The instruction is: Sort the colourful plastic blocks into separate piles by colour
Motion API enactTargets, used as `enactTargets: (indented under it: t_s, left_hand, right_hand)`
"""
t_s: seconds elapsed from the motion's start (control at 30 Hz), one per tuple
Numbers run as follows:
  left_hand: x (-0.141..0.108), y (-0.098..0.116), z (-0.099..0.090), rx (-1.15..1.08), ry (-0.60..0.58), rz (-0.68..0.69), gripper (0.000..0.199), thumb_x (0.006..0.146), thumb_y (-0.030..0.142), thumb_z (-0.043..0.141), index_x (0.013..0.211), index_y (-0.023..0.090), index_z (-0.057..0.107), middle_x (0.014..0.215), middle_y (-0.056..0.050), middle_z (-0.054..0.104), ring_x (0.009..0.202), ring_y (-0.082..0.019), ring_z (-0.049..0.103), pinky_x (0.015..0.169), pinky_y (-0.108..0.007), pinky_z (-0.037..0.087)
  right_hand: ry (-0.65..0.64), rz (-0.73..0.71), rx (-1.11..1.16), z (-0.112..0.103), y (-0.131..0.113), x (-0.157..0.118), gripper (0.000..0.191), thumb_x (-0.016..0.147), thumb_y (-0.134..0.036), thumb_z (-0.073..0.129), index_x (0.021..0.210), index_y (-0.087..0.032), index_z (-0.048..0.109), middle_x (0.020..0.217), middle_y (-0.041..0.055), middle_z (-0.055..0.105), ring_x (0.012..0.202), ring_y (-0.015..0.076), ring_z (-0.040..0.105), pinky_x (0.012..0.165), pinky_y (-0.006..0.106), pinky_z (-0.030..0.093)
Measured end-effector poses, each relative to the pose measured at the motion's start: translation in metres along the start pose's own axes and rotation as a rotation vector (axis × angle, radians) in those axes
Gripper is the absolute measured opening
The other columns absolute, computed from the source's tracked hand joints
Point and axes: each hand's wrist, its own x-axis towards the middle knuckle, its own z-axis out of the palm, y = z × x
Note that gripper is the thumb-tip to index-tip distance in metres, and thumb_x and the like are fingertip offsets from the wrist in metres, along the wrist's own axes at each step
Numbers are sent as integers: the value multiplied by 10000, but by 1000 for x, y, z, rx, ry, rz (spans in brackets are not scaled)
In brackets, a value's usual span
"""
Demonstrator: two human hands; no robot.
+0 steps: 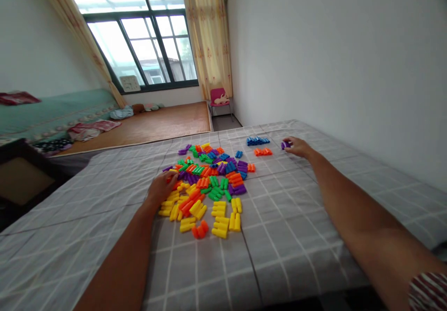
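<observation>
A loose pile of plastic toy blocks (213, 171), made of joined rounded tubes in yellow, orange, green, purple and blue, lies on the checked cloth. My left hand (161, 189) is at the pile's left edge, its fingers curled round an orange block (169, 179), which is partly hidden. Out to the right, my right hand (296, 147) pinches a purple block (285, 145) at the cloth's surface. Left of that hand are a row of blue blocks (257, 141) and, nearer to me, a short row of orange blocks (263, 152).
The grey checked cloth (286, 236) covers a wide, bed-like surface. A white wall (331, 59) runs along the right. Beyond are a brown-topped bed (167, 120), a pink chair (218, 98) and a curtained window (157, 45). A dark chair (24, 176) stands at left.
</observation>
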Motion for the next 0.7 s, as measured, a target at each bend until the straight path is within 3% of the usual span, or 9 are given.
enactTargets:
  t_s: [0.1, 0.23, 0.57, 0.7]
  left_hand:
    - [1, -1, 0, -21, 11, -1, 381, 864, 463, 408, 985, 245, 696, 1067, -49, 722, 976, -217, 665, 860, -294, 491]
    - [0, -1, 0, -39, -6, 10, 377, 858, 451, 410, 991, 239, 691, 1083, -50, 718, 995, -216, 662, 882, -298, 488]
    - [-1, -2, 2, 2, -3, -6, 369, 879, 436, 408, 998, 237, 696, 1074, -50, 716, 989, -215, 659, 876, -299, 491]
    - [-2, 0, 2, -14, 0, -3, 348, 880, 400, 417, 1000, 231, 697, 1074, -49, 716, 992, -212, 658, 876, -299, 493]
  right_hand:
    - [-101, -9, 1, 11, 26, -7, 454, 666, -177, 641, 1118, -164, 676, 1117, 94, 706, 988, 221, 658, 874, 301, 500]
    - [-134, -5, 38, 17, 27, -7, 583, 640, -129, 614, 1221, -170, 645, 1213, 92, 673, 1060, 217, 636, 929, 295, 477]
    - [-27, -37, 57, 25, 40, -9, 529, 709, -319, 634, 1210, -152, 662, 1203, 115, 673, 1062, 262, 640, 947, 359, 482]
    - [-54, -17, 51, 24, 39, -7, 528, 679, -335, 641, 1181, -171, 670, 1173, 98, 687, 1040, 257, 646, 935, 356, 490]
